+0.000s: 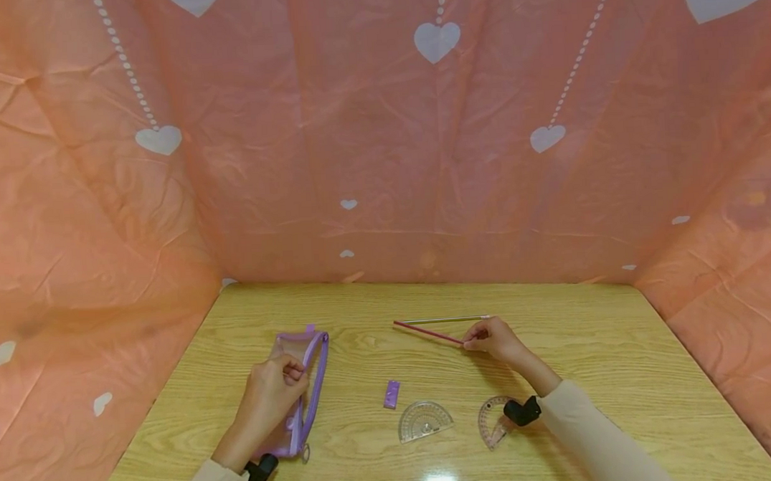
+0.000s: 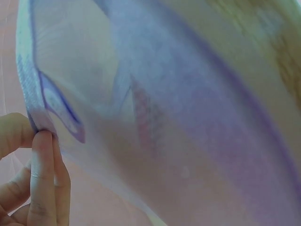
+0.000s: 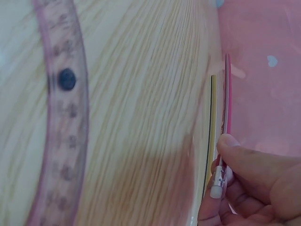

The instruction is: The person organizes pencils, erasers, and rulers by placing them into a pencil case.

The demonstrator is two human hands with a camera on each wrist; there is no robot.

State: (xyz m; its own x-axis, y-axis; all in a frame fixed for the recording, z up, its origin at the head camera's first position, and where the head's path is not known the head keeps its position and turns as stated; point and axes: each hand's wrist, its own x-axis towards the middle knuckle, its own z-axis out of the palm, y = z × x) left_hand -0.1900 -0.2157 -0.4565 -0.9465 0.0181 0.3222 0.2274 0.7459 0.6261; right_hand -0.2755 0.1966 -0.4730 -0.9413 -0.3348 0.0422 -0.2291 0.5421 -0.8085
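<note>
On the left side of the table, a see-through pencil case (image 1: 321, 387) with purple trim lies open along its zipper. My left hand (image 1: 272, 392) pinches its edge between thumb and fingers; up close in the left wrist view, the pencil case (image 2: 28, 75) fills most of the picture. Right of centre, my right hand (image 1: 496, 342) grips a red pencil (image 1: 428, 331) near its eraser end. That pencil (image 3: 228, 103) points away from the fingers, its metal band and white eraser showing at the fingertips. Behind it a yellow-and-black striped pencil (image 1: 440, 319) lies on the table.
Between the hands are a small purple block (image 1: 391, 394) and a clear half-round protractor (image 1: 426, 422). A pinkish protractor (image 1: 486, 415) lies under the right wrist, partly covered by the black wrist camera (image 1: 522, 411). Orange cloth (image 1: 382, 162) with white hearts walls the wooden table (image 1: 590, 346).
</note>
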